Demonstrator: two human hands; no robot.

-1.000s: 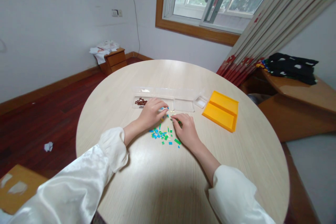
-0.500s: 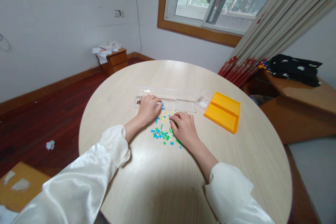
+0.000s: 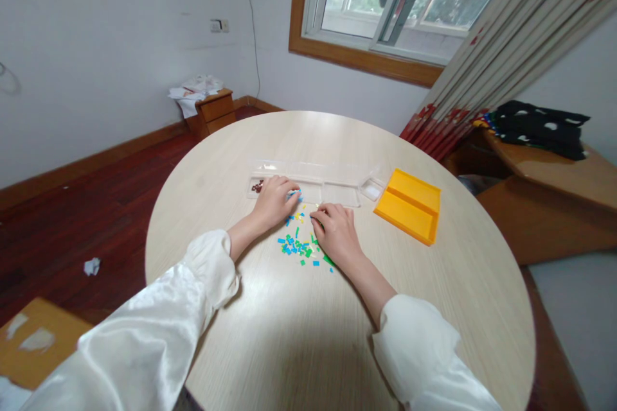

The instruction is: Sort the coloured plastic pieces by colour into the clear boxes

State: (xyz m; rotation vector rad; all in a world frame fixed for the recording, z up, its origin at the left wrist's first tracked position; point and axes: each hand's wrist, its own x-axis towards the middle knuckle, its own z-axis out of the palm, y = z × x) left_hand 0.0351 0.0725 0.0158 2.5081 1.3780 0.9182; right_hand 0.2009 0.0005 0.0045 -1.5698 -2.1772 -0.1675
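Note:
My left hand (image 3: 274,200) rests across the left part of a long clear plastic tray (image 3: 340,194), thumb and forefinger apart. Small blue pieces (image 3: 299,194) lie by its fingertips, inside the tray as far as I can see. Dark brown bits (image 3: 258,187) fill part of the leftmost compartment. Close to the tray's front edge, my right hand (image 3: 336,230) pinches a tiny blue piece (image 3: 312,216) between thumb and forefinger. Between and below the hands is a loose scatter of small flat green and blue pieces (image 3: 296,246). A few yellow pieces (image 3: 299,216) lie nearer the tray.
A yellow two-part box (image 3: 409,205) lies open on the round wooden table (image 3: 289,334), right of the tray. Beside it is a small clear square container (image 3: 371,189). A clear lid-like strip (image 3: 299,166) runs behind the tray. A curtain (image 3: 463,64) hangs beyond at right.
My right thumb and forefinger have come together, and a blue bit shows at their tips. My left hand has shifted slightly right, exposing more brown bits.

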